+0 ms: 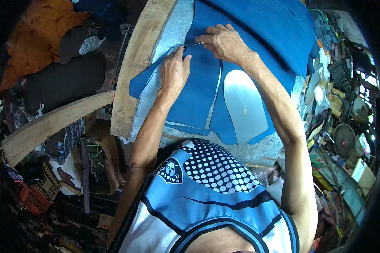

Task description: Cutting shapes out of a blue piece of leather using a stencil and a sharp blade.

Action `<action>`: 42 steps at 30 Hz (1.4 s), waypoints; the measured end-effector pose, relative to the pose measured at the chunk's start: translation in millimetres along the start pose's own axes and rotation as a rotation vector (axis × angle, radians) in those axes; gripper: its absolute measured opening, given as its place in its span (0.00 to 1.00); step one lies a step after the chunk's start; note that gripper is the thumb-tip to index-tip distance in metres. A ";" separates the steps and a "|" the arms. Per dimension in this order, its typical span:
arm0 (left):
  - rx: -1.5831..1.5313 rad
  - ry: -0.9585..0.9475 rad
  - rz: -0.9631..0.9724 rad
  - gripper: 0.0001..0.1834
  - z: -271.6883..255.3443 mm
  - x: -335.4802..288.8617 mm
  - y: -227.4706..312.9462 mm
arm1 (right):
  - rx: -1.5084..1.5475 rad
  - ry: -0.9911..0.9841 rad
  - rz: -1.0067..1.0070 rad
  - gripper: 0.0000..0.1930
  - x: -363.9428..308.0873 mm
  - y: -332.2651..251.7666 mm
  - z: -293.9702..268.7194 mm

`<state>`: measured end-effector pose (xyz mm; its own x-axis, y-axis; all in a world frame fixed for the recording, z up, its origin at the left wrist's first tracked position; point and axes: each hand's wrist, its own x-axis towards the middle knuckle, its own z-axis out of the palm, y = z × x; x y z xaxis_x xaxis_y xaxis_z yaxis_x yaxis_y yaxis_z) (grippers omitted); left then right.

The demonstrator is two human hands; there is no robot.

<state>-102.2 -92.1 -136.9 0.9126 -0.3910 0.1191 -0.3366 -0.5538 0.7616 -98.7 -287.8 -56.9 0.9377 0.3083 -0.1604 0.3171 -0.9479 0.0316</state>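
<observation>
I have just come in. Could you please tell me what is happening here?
A blue sheet lies spread on a table. The person's right hand holds a thin tool, too small to identify; the left hand is close beside it, over the sheet. A narrow gap runs through the blue material, and a pale, flat piece lies to its right.

I see the sheet [257, 38] spread over the counter [268, 148], its left tip lying across the plank [133, 63] on that side. Both my left hand [174, 69] and, farther right, my right hand [225, 43] are at the sheet's left part. Nearer me, the template [245, 105] rests on the sheet, left of my right forearm. Beyond the plank, leftward, sit a second board [59, 126] and, nearer, a crate [33, 200]; a disc [344, 141] is right of the counter.
</observation>
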 end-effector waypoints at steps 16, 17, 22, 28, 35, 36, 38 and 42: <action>-0.327 -0.161 -0.336 0.19 9.6 8.0 -18.1 | 0.071 0.031 -0.061 0.15 -7.2 4.0 8.6; -0.389 -0.090 -0.324 0.20 14.0 10.2 -22.2 | 0.060 0.026 -0.080 0.15 -3.4 1.3 6.0; -0.333 -0.149 -0.536 0.26 4.7 31.5 -11.4 | -0.081 0.008 -0.087 0.16 3.5 1.6 6.9; -0.182 0.129 -0.372 0.22 26.9 18.8 -6.9 | -0.128 -0.015 -0.099 0.17 5.4 2.2 3.7; -0.367 0.248 -0.271 0.16 32.5 6.6 -2.9 | -0.044 0.033 -0.146 0.15 4.1 7.6 -11.4; -0.389 0.256 -0.279 0.16 33.5 5.6 -3.3 | -0.045 0.033 -0.145 0.15 6.3 6.5 -11.1; -0.385 0.286 -0.253 0.16 32.9 3.4 -1.6 | -0.021 0.033 -0.183 0.14 12.2 4.0 -8.3; -0.410 0.271 -0.247 0.16 28.6 1.9 2.0 | -0.040 0.049 -0.203 0.14 19.3 4.5 -3.3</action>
<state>-107.8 -115.0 -153.4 0.9984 -0.0525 0.0233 -0.0358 -0.2519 0.9671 -78.7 -285.9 -56.6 0.8596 0.4968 -0.1198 0.5044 -0.8624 0.0428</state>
